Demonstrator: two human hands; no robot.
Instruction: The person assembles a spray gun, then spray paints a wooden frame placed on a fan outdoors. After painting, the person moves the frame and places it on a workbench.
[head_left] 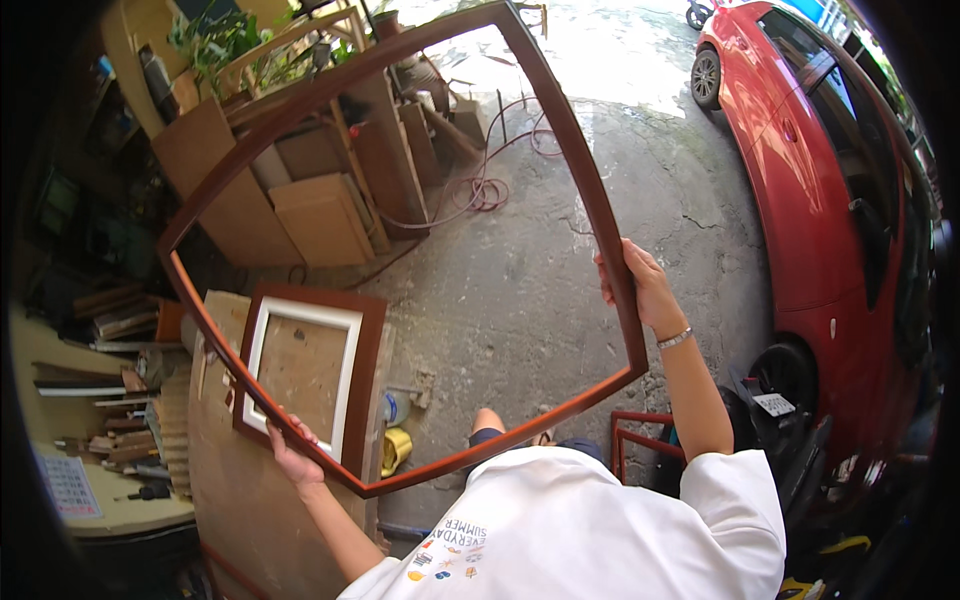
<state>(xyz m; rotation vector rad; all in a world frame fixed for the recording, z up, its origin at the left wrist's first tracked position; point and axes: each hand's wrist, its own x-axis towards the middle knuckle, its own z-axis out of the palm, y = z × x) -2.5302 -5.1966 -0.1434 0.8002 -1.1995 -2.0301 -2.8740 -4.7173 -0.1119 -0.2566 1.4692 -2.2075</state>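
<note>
A large, reddish-brown wooden frame [572,130] with nothing inside it is held up in front of me. My left hand [296,452] grips its left side near the lower corner, fingers partly hidden by the wood. On the opposite side, my right hand [644,284] is wrapped round the frame's right side, a bracelet on that wrist. Beyond my left hand, a smaller brown frame with a white inner border [372,345] lies on the wooden workbench [225,490].
A red car [790,200] is parked along the right. Boards [320,215] lean together at the far left, with a coiled hose [482,194] on the concrete floor [470,290] nearby. Wood offcuts [125,440] are stacked at left. A yellow container [396,450] is beside the bench.
</note>
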